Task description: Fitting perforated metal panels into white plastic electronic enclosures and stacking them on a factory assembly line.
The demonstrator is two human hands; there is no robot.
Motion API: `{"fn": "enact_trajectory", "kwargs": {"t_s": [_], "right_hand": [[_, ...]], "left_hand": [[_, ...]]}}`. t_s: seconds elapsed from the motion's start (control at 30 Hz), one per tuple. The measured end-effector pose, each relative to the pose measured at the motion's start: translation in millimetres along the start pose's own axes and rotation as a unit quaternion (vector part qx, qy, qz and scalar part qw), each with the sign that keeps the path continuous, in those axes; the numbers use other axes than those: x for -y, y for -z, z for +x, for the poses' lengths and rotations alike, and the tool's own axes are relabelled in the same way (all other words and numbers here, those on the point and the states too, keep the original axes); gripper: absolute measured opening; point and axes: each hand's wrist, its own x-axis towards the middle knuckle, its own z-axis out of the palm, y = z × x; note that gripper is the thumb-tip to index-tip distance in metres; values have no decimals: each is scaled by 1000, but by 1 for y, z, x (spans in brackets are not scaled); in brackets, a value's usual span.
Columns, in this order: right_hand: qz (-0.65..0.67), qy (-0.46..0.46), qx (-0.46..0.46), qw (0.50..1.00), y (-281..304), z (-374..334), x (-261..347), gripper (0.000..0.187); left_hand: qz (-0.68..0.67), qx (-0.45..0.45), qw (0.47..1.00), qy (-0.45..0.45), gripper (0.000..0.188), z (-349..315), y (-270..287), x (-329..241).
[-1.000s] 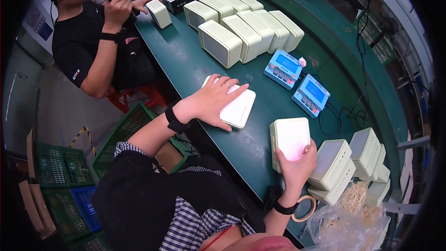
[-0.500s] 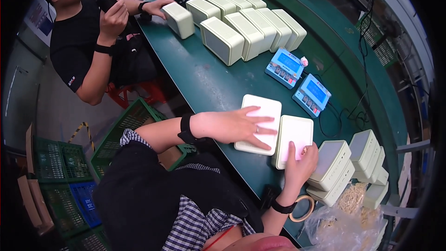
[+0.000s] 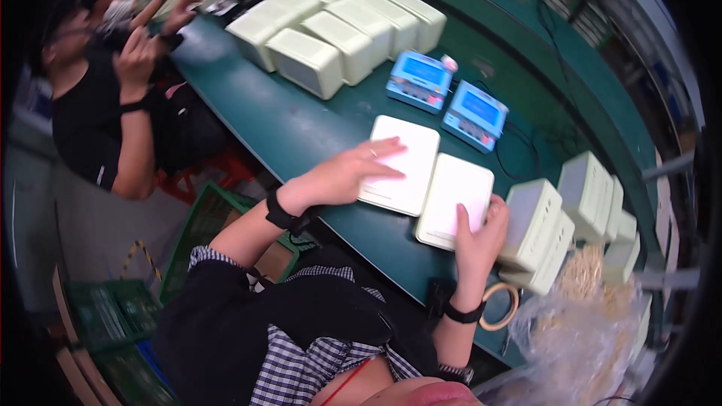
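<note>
Two cream rectangular devices with bright white faces lie side by side on the green table. My left hand [image 3: 342, 174] is open, its fingers spread over the near-left part of the left device [image 3: 406, 165]. My right hand [image 3: 481, 239] grips the right edge of the right device [image 3: 447, 194], with the thumb on its face and the fingers curled along its side. The fingertips of my right hand are partly hidden. Just beyond the two devices stand two blue electronic units with lit screens, one left [image 3: 421, 79] and one right [image 3: 475, 114].
Several cream devices [image 3: 308, 60] stand in rows farther up the table; more are stacked [image 3: 530, 218] at the right. Nearby are a tape roll [image 3: 499, 306], a clear plastic bag [image 3: 579, 331] and tan strands [image 3: 580, 274]. A co-worker [image 3: 98, 128] sits at the left, above a green crate [image 3: 188, 237].
My left hand has drawn back toward the left side of its device. My right hand stays at the other one. The co-worker's far hand has left a cream device and is raised.
</note>
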Motion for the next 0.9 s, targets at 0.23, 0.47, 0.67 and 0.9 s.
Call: {"fn": "enact_trajectory", "kwargs": {"t_s": [0.23, 0.47, 0.67, 0.9], "right_hand": [[3, 12, 5, 1000, -5, 5, -6, 47], [-9, 8, 26, 1000, -6, 3, -12, 45], [10, 17, 21, 1000, -11, 3, -13, 45], [31, 11, -7, 999, -13, -1, -23, 46]], "left_hand": [[215, -38, 973, 76, 47, 10, 30, -7], [194, 80, 974, 85, 82, 23, 9, -48], [325, 110, 933, 112, 106, 23, -21, -58], [256, 116, 959, 30, 92, 23, -7, -30]]}}
